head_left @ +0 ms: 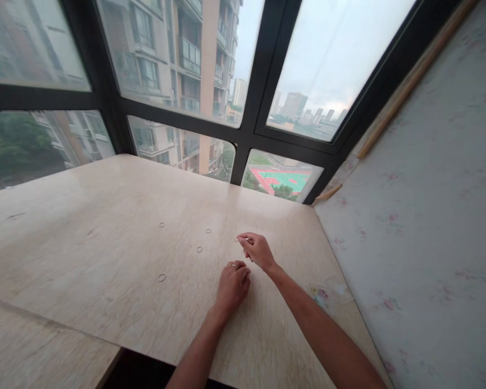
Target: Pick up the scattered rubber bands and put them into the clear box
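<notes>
Head view: both hands are down on the stone sill [105, 259], close together, nearly touching.

Right hand [256, 249]: thumb and forefinger pinched together on a small ring [236, 239] at the fingertips, ring right at the sill surface. It's tiny, so I can't tell whether it's lifted or still flat on the stone.

Left hand [233, 285]: curled into a loose fist, knuckles up, resting on the sill just behind and to the left of the right hand. There's a ring-shaped glint at its finger; I can't tell if it's worn or gripped, and I can't see whether anything is inside the fist.

Four more loose rings lie flat on the sill, all left of the hands:
- one [208, 230] just ahead-left of the right hand's fingertips
- one [200, 249] near, left of the right hand
- one [162, 277] further left, level with the left hand
- one [161, 224] farthest out, ahead-left, well apart from both hands

Beyond the hands the window frame [249, 135] meets the sill. To the right of the right forearm there's a floral-papered wall [421, 216].
</notes>
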